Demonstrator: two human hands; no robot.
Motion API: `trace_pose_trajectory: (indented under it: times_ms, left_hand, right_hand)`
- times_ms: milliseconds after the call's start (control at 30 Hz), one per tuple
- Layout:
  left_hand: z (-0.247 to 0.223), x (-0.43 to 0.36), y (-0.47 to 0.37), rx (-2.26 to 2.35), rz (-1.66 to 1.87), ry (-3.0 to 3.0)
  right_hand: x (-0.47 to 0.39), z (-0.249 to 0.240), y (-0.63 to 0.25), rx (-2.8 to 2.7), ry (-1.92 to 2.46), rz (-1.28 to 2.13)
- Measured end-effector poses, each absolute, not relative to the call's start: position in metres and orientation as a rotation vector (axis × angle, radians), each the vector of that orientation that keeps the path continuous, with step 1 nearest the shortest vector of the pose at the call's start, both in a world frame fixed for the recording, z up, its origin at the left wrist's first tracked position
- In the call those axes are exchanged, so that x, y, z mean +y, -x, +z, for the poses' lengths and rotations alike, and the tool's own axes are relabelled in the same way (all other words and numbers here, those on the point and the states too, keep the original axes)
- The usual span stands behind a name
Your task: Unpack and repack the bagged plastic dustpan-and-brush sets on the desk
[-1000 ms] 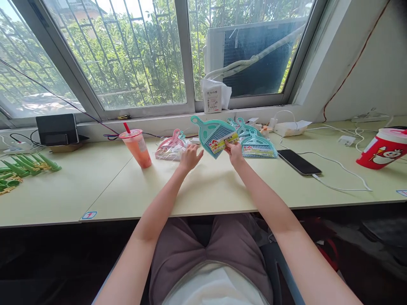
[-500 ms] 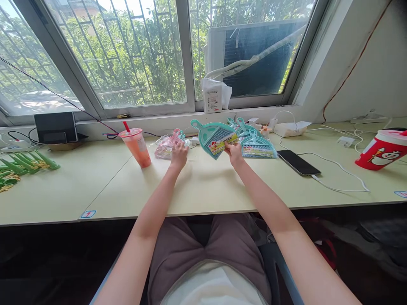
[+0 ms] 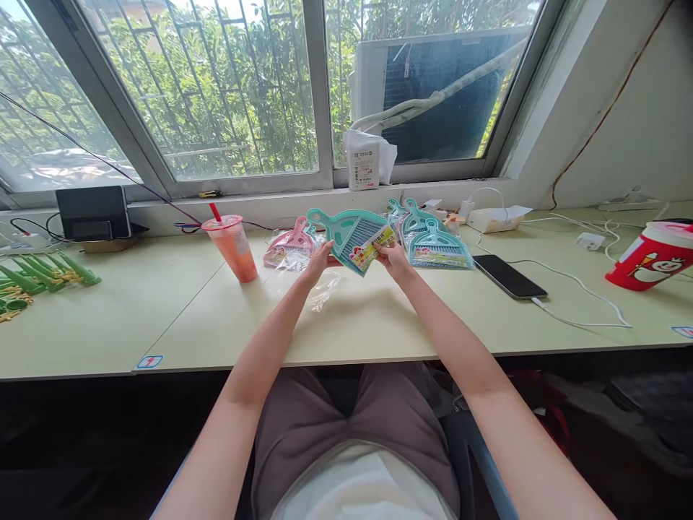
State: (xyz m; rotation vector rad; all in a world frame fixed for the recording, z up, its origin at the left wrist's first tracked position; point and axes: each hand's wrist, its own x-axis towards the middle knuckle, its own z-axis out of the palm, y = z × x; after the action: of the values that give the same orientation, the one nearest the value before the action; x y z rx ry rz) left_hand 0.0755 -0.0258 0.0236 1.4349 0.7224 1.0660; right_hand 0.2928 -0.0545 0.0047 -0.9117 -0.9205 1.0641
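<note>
In my right hand (image 3: 394, 260) is a teal mini dustpan (image 3: 345, 230) with a dark-bristled brush and a yellow printed label, pinched at its label side above the desk. My left hand (image 3: 319, 263) is closed at the dustpan's left lower edge, and a crumpled clear plastic bag (image 3: 323, 292) hangs beneath its fingers. The grip on the bag is partly hidden by the hand. Behind my left hand lies a pink dustpan set (image 3: 289, 244) amid clear plastic. To the right of my right hand, several teal dustpan sets (image 3: 439, 245) in clear wrapping lie in a pile.
A drink cup with a red straw (image 3: 232, 249) stands left of the pink set. A black phone (image 3: 510, 276) on a white cable lies to the right, beyond it a red cup (image 3: 650, 256). Green plastic pieces (image 3: 46, 274) lie far left. The desk's front edge (image 3: 357, 365) is near my lap.
My left hand has moved from the pink set toward the teal dustpan, with clear plastic now trailing below it. The dustpan has shifted slightly left in my right hand.
</note>
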Motion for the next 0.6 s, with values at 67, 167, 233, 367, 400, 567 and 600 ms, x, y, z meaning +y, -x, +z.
trace_pose_trajectory:
  times_ms: [67, 167, 233, 367, 400, 567, 600]
  left_hand:
    - [0.024, -0.028, -0.074, 0.752, 1.128, -1.445]
    - [0.024, -0.027, -0.071, 0.864, 1.306, -1.499]
    - [0.024, -0.024, -0.069, 0.951, 1.436, -1.514]
    - [0.025, -0.021, -0.065, 1.063, 1.622, -1.476]
    - [0.026, -0.021, -0.065, 1.094, 1.645, -1.457]
    - [0.03, -0.03, -0.066, 1.199, 1.682, -1.409]
    - [0.03, -0.032, -0.067, 1.197, 1.686, -1.423]
  right_hand:
    - [-0.053, 0.006, -0.3, -0.969, 0.922, 1.112]
    - [-0.049, 0.005, -0.317, -1.004, 1.091, 1.009]
    - [-0.046, 0.0, -0.33, -1.013, 1.298, 0.802]
    - [-0.042, -0.017, -0.345, -1.212, 1.564, 0.373]
    - [-0.043, -0.02, -0.345, -1.286, 1.6, 0.3]
    - [-0.057, -0.018, -0.337, -1.464, 1.7, 0.002]
    - [-0.061, -0.013, -0.333, -1.457, 1.669, -0.06]
